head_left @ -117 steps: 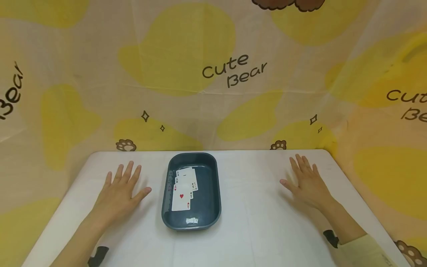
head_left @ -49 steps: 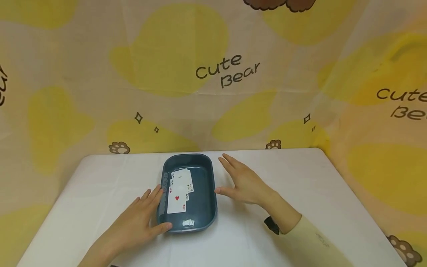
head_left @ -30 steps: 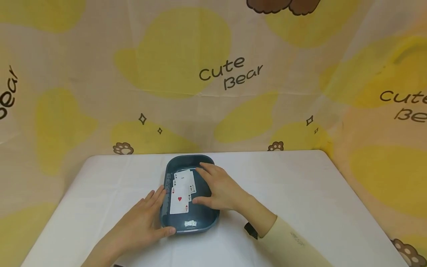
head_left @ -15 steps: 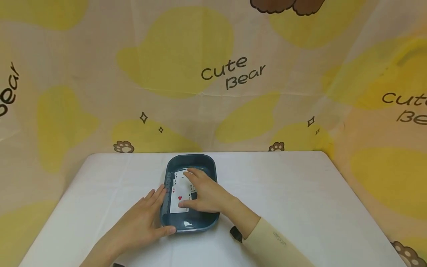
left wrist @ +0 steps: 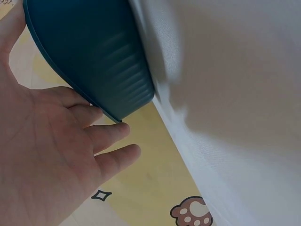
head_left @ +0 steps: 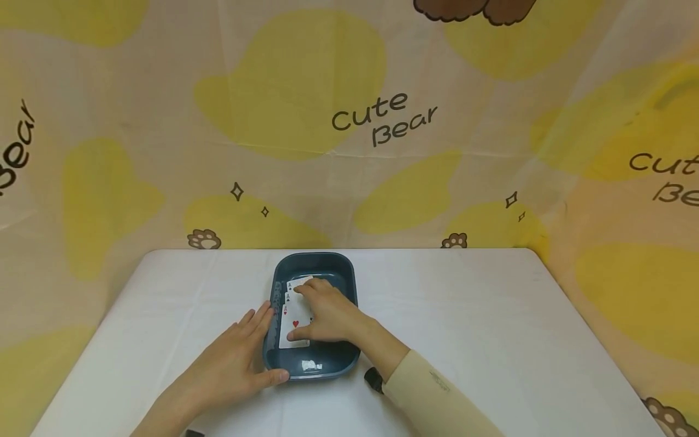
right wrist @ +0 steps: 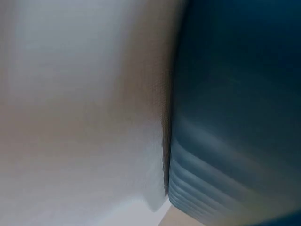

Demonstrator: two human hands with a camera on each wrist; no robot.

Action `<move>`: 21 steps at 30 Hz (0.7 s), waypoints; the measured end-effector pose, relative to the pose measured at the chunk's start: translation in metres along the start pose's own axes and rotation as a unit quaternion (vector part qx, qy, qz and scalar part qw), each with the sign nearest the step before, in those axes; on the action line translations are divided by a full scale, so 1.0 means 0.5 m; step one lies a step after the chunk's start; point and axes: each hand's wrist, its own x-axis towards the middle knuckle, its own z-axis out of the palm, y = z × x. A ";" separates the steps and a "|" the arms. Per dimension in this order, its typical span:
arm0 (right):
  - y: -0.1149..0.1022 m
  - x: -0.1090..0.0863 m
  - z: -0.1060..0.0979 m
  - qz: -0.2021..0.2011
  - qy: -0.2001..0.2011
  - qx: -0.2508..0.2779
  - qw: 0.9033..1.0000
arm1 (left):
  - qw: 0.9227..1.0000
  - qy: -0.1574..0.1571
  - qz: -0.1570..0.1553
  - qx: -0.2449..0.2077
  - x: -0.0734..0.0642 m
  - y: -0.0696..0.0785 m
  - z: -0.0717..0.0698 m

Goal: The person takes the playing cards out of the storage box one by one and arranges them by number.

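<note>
A dark blue rectangular tray (head_left: pixel 330 362) stands on the white table, with several white playing cards (head_left: pixel 297 340) overlapping inside its left half. The ace of hearts lies nearest the front, other aces behind it. My left hand (head_left: pixel 232 358) is at the tray's left rim, thumb at the near corner; in the left wrist view its nearly straight fingers (left wrist: pixel 108 136) meet the rim. My right hand (head_left: pixel 330 312) reaches over the tray's right side, above the cards, thumb and fingers spread apart and covering part of them. Only the tray's ribbed outer wall (right wrist: pixel 225 179) shows in the right wrist view.
The white table (head_left: pixel 464 328) extends to both sides of the tray and ends just behind it. A yellow-patterned cloth (head_left: pixel 306 91) hangs behind and at the sides. Dark wrist straps (head_left: pixel 374 380) show under the forearms.
Both hands have come inward from the table's sides. My left hand has settled at the tray's left rim; my right hand has moved left over the cards. The cards look unmoved.
</note>
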 end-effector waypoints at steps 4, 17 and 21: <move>0.005 0.012 0.004 0.003 -0.012 -0.006 1.000 | 1.000 0.002 0.000 -0.004 -0.002 0.000 0.001; 0.009 0.033 0.018 0.009 -0.050 0.003 0.999 | 1.000 0.019 0.006 -0.007 -0.006 -0.003 0.002; 0.009 0.035 0.025 0.016 -0.062 -0.005 0.998 | 1.000 0.020 0.007 -0.009 -0.006 -0.001 0.003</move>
